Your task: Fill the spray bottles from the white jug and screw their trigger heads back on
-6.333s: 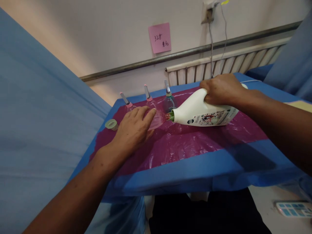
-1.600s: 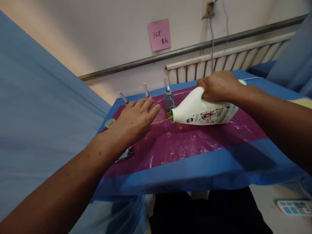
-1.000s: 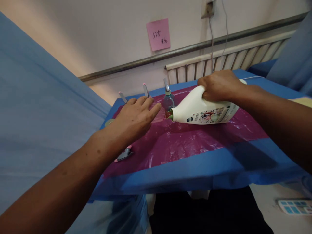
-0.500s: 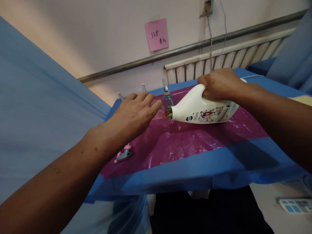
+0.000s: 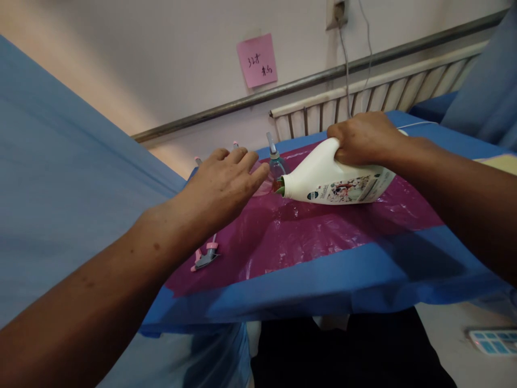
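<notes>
My right hand (image 5: 365, 137) is closed round the handle of a white plastic jug (image 5: 343, 180) with a printed label. The jug is tipped on its side, its open mouth to the left, with a green inner lip. Right at that mouth is a pink see-through bottle (image 5: 264, 187), partly hidden. My left hand (image 5: 230, 175) curves over this bottle, thumb against it; most of the grip is out of sight. Behind them stands a clear bluish spray bottle (image 5: 277, 161). A detached grey and pink spray head (image 5: 207, 257) lies near my left forearm.
Magenta plastic sheeting (image 5: 274, 253) covers part of the blue-draped table (image 5: 315, 285). More spray tops (image 5: 236, 144) poke up behind my left hand. A radiator (image 5: 383, 91), a metal pipe (image 5: 226, 110) and cables (image 5: 346, 70) line the wall. A blue curtain (image 5: 72, 188) hangs at left.
The view has shifted slightly. My left hand and the jug keep nearly the same places, with the jug's mouth still at the pink bottle.
</notes>
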Demonstrator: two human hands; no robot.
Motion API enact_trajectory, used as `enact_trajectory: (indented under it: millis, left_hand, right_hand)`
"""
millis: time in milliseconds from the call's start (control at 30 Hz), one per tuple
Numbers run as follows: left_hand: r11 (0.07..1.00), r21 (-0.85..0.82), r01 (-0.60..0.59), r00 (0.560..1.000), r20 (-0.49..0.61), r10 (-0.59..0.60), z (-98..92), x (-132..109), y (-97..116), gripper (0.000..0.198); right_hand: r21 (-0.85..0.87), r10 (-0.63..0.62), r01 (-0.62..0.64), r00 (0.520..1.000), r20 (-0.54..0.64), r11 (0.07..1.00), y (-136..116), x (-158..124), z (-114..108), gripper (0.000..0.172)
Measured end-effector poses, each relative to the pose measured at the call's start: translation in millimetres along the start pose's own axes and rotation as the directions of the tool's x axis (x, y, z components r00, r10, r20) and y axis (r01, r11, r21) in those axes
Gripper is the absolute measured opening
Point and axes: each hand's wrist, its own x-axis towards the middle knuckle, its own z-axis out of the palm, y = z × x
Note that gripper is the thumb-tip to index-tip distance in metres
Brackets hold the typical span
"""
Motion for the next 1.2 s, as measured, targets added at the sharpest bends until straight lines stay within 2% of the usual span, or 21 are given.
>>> enact_trajectory:
  millis: [167, 400, 700, 833, 1000, 1200]
  left_hand:
    - [1.0, -0.027, 0.002, 1.0, -0.007, -0.002, -7.7, 3.5, -0.4, 0.057]
    - [1.0, 0.003, -0.017, 1.0, -0.003, 0.017, -15.4, 7.1, -1.3, 0.051]
    - [0.994, -0.108, -0.003, 1.0, -0.007, 0.002, -22.8, 10.3, -0.6, 0.061]
    - [0.989, -0.149, -0.008, 0.999, -0.037, 0.002, -21.1, 10.5, -1.0, 0.058]
    - [0.99, -0.138, -0.016, 0.995, -0.102, 0.002, -13.5, 7.6, -3.0, 0.058]
    - [0.977, -0.187, 0.102, 0.984, -0.124, -0.126, -5.1, -2.3, 0.7, 0.067]
  right_hand:
    - [0.065, 0.023, -0.022, 1.0, -0.007, 0.998, 3.8, 0.6, 3.1, 0.031]
    - [0.045, 0.015, -0.014, 0.999, -0.03, 0.999, 6.2, -1.8, 3.5, 0.034]
    - [0.127, 0.028, -0.026, 0.999, -0.017, 0.992, 11.6, 1.9, 7.7, 0.032]
    - [0.088, 0.023, -0.022, 1.0, -0.017, 0.996, 9.8, 0.2, 5.0, 0.03]
    - [0.092, 0.024, -0.025, 1.0, 0.007, 0.995, 10.0, -4.8, 0.4, 0.037]
    - [0.117, 0.096, -0.097, 0.995, 0.017, 0.988, 16.8, -11.0, -1.0, 0.036]
